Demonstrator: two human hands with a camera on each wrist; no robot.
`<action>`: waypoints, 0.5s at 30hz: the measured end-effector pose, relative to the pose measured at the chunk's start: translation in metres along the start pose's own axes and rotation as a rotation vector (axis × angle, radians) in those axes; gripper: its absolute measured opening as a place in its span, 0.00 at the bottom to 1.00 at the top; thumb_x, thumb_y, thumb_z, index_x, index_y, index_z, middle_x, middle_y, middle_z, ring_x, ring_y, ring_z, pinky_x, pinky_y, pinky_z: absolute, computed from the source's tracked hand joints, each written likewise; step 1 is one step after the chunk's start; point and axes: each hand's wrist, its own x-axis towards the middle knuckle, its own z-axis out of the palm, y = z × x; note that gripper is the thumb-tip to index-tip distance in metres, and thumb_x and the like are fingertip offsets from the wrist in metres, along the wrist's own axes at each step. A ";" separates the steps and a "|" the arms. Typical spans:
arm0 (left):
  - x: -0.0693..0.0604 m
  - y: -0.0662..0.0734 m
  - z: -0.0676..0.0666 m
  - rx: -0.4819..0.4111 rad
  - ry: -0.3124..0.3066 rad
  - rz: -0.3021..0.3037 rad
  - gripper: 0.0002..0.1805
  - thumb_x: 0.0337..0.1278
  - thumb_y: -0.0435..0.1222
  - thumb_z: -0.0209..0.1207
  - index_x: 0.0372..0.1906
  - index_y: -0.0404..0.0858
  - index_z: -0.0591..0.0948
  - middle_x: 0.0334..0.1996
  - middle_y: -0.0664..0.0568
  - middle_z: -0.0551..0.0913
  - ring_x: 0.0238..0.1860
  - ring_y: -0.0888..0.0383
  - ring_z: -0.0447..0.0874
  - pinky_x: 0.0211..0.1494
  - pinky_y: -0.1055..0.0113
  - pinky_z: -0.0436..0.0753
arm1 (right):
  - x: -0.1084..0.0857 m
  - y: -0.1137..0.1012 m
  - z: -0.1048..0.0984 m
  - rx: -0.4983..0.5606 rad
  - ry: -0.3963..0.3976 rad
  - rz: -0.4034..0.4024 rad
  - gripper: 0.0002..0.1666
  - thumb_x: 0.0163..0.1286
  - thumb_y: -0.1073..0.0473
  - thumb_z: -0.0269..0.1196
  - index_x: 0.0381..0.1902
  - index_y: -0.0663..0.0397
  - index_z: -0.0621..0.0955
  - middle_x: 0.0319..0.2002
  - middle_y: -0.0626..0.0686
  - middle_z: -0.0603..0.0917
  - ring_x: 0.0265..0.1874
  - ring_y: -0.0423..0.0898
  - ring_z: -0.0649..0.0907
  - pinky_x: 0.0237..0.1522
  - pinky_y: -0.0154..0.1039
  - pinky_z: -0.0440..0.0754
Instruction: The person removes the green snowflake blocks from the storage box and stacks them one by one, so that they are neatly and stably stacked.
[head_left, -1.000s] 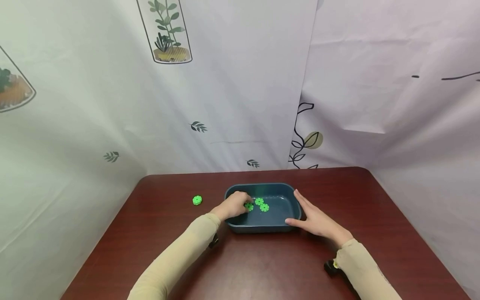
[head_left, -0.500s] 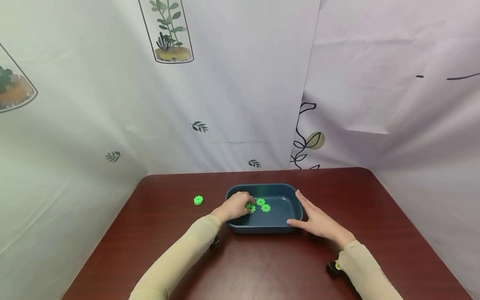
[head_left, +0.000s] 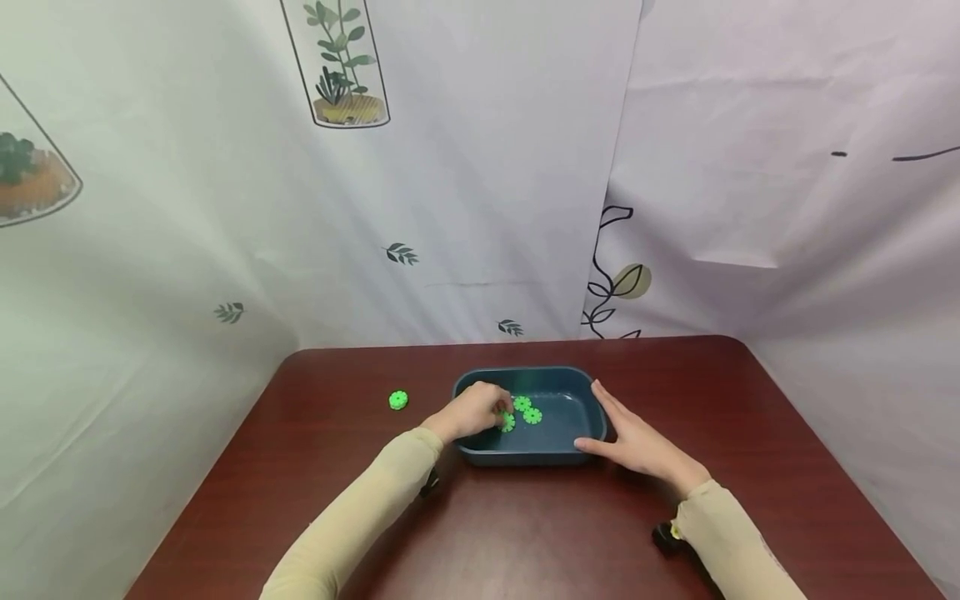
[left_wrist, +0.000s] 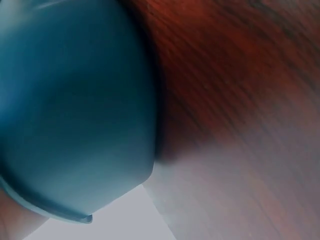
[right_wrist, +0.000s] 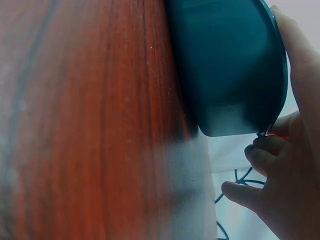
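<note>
My left hand (head_left: 474, 408) reaches over the left side of a dark blue rectangular bin (head_left: 570, 410), its fingers bent downward. At its fingertips it pinches a bright green notched plastic disc (head_left: 508, 422), partly hidden by the thumb and fingers. Two more discs of that kind, one at the back (head_left: 522, 403) and one nearer (head_left: 532, 415), lie on the bin floor to the right. My right hand (head_left: 637, 442) rests against the bin's right end, thumb and forefinger spread straight along the rim. The left wrist view has only the bin's outer wall (left_wrist: 80, 110).
A small stack of green discs (head_left: 398, 400) sits on the dark red wooden table (head_left: 510, 525), left of the bin. Patterned white cloth (head_left: 480, 208) hangs behind the table's far edge and along both sides.
My left fingers have shifted slightly right and toward me inside the bin, and the green disc at them has moved likewise. My right hand stays at the rim.
</note>
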 end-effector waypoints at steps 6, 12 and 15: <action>-0.003 -0.001 -0.005 -0.044 0.013 0.017 0.06 0.65 0.31 0.64 0.42 0.41 0.88 0.38 0.56 0.88 0.39 0.64 0.84 0.43 0.70 0.82 | 0.000 0.001 0.002 -0.006 0.001 0.000 0.67 0.61 0.26 0.65 0.83 0.46 0.44 0.81 0.57 0.46 0.76 0.63 0.56 0.67 0.68 0.62; -0.005 0.001 -0.017 -0.076 0.078 0.039 0.05 0.64 0.31 0.65 0.41 0.41 0.88 0.37 0.56 0.87 0.40 0.64 0.85 0.42 0.70 0.82 | 0.000 0.000 0.002 -0.001 0.000 0.005 0.68 0.59 0.24 0.65 0.83 0.46 0.44 0.81 0.57 0.47 0.76 0.63 0.56 0.68 0.67 0.63; -0.004 0.004 -0.025 -0.121 0.111 0.043 0.05 0.64 0.30 0.65 0.41 0.39 0.88 0.36 0.55 0.87 0.38 0.64 0.85 0.41 0.70 0.83 | 0.000 0.000 0.001 0.001 0.004 0.004 0.68 0.59 0.24 0.65 0.83 0.46 0.45 0.81 0.57 0.47 0.76 0.63 0.56 0.68 0.67 0.62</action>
